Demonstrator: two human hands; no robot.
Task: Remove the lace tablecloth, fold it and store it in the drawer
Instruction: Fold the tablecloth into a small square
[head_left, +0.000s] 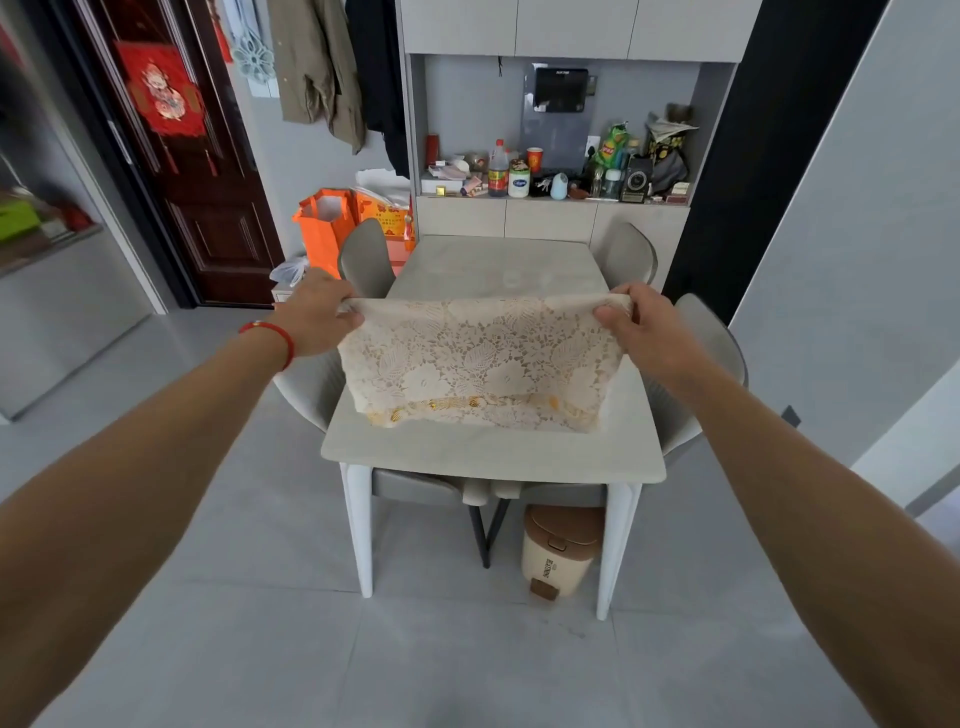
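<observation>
Fingers of left hand (317, 312) and right hand (631, 319) pinched tablecloth (483, 358) top corners; long axis left-right, hung towards table (493, 452), equally near both.

I have both arms stretched out over the near end of the table (493, 457). My left hand (317, 317) grips the left top corner of the lace tablecloth (483, 358), and my right hand (636, 322) pinches the right top corner. The cloth hangs folded between them, its lower gold-trimmed edge resting on the tabletop. A red bracelet (270, 335) circles my left wrist. Grey chairs (366, 257) stand on both sides of the table. Under its near end sits a small cream bin (558, 553). At the far end, a cluttered shelf (550, 197) holds bottles and jars.
</observation>
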